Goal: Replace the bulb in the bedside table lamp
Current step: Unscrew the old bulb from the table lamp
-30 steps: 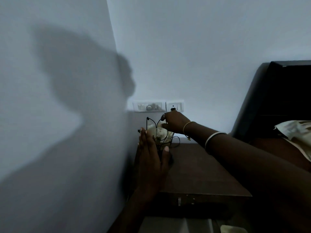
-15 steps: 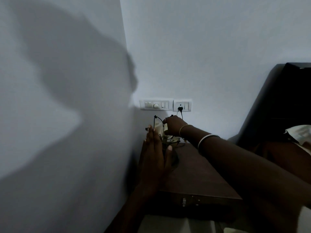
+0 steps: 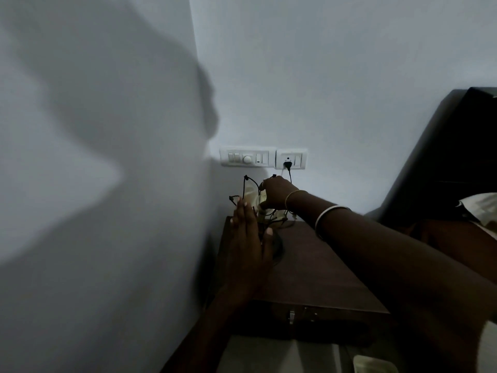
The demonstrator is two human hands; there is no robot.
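The room is dim. Your left hand [image 3: 248,246] stands on its edge on the table [image 3: 309,270], with the fingers straight and pressed together and the thumb a little apart. It is against the near side of the lamp [image 3: 252,204], and its thumb lies over the dark round base [image 3: 277,246]. It is flat, not wrapped around anything.

Your right hand [image 3: 277,192] reaches over the table to the top of the lamp. Its fingers are curled in among the black wire arms and the pale petals of the lamp. I cannot tell if they close on the bulb or on another part, because the hand covers this place and the light is weak.

The lamp stands at the back left corner of the table, near the two walls. Above it on the wall there is a switch plate [image 3: 247,157] and beside it a socket [image 3: 291,158] with a black plug [image 3: 287,165] in it. A dark headboard [image 3: 443,162] is at the right.
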